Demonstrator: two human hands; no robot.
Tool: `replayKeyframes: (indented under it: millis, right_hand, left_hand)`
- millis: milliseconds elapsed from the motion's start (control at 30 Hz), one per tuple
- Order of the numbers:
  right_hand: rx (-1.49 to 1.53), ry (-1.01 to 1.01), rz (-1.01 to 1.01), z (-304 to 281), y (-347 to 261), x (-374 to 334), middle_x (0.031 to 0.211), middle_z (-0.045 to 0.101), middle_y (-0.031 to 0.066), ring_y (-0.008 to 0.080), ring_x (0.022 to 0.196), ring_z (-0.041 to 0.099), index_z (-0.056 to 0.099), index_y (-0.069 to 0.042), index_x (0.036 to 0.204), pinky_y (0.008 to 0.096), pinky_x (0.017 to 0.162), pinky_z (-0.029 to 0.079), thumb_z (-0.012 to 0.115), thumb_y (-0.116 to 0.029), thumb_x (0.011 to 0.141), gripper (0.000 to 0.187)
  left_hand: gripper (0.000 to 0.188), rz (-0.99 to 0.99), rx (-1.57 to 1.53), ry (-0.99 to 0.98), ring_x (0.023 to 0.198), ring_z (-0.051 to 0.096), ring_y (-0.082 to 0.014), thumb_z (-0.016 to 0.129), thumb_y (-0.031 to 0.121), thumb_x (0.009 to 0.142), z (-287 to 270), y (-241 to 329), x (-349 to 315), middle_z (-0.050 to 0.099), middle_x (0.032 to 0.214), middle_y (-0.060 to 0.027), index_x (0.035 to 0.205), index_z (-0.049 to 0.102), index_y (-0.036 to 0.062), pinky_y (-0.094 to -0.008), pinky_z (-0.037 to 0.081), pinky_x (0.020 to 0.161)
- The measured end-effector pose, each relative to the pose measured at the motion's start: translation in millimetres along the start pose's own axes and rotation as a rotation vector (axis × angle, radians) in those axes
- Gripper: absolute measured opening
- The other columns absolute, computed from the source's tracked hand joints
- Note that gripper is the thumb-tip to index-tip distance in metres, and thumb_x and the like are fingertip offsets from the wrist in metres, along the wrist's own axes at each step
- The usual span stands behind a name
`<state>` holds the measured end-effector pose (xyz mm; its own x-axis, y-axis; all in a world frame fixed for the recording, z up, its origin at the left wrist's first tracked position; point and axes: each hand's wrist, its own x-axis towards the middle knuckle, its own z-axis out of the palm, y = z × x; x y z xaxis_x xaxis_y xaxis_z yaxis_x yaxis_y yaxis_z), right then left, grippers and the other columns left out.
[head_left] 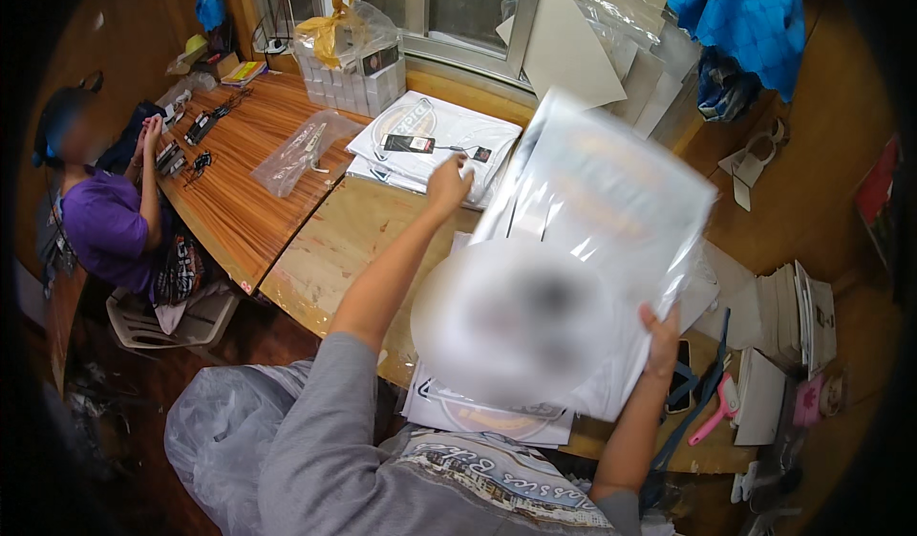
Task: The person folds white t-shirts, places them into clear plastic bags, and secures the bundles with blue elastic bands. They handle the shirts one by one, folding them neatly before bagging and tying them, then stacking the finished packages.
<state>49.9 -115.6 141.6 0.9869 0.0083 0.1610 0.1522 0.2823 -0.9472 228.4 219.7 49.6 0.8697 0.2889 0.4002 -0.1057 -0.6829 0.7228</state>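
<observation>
A large plastic-wrapped bundle of white folded fabric, seemingly T-shirts point(621, 182), is tilted up in front of me, blurred in places. My right hand point(659, 340) grips its lower right edge, thumb on the front. My left hand point(449, 187) has its fingers curled over the edge of a flat stack of white wrapped shirts point(430, 120); what they pinch, if anything, cannot be made out. On that stack lie a black phone point(409, 144) and a small dark device point(482, 154), joined by a cable. A printed white shirt pack point(497, 417) lies nearest me, partly hidden.
A person in purple point(110, 206) sits at the left by the wooden table point(224, 173). A clear bag point(304, 154) and a box bundle point(353, 77) are on it. At right are a pink-handled tool point(716, 412), a dark strap point(702, 393) and stacked cards point(788, 321).
</observation>
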Motion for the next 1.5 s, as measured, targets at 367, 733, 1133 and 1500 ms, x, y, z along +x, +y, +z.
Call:
replayKeyframes:
  millis: [367,733,1133,1500]
  right_hand:
    - [-0.772,-0.201,0.35,-46,95,-38,0.111,0.043,0.0126,0.0191,0.101,0.042,0.028,0.002,0.12,0.0276,0.086,0.032,0.058,-0.008,0.07,0.059]
    - [-0.253,-0.03,0.591,-75,101,-31,0.106,0.05,0.009,0.0163,0.089,0.049,0.031,-0.008,0.122,0.0249,0.074,0.041,0.03,-0.049,0.082,0.057]
    - [-0.384,-0.128,0.328,-49,99,-49,0.125,0.025,0.0105,0.0196,0.114,0.026,0.011,-0.004,0.128,0.0279,0.094,0.021,0.061,0.003,0.06,0.085]
    - [-0.402,-0.018,0.302,-66,116,-54,0.131,0.014,0.0139,0.0215,0.119,0.017,0.009,-0.007,0.129,0.03,0.096,0.018,0.053,-0.019,0.077,0.069]
  left_hand:
    - [0.028,0.131,0.686,-0.308,0.079,0.056,-0.0308,0.053,0.023,0.071,31,-8,11,0.054,0.094,-0.0188,0.092,0.05,0.0047,-0.0427,0.044,0.064]
    - [0.032,0.489,0.004,-0.834,0.068,0.056,-0.023,0.062,0.021,0.068,-175,129,-89,0.058,0.074,-0.0121,0.095,0.055,0.0066,-0.0293,0.044,0.059]
    - [0.036,-1.155,-0.955,0.108,0.064,0.052,-0.0208,0.056,0.009,0.073,36,-75,11,0.054,0.08,-0.0134,0.105,0.042,-0.0014,-0.0302,0.043,0.055]
    - [0.024,-0.275,-1.246,-0.021,0.061,0.054,-0.0159,0.052,0.002,0.07,-47,46,49,0.05,0.076,-0.0071,0.09,0.04,0.0034,-0.0248,0.046,0.046]
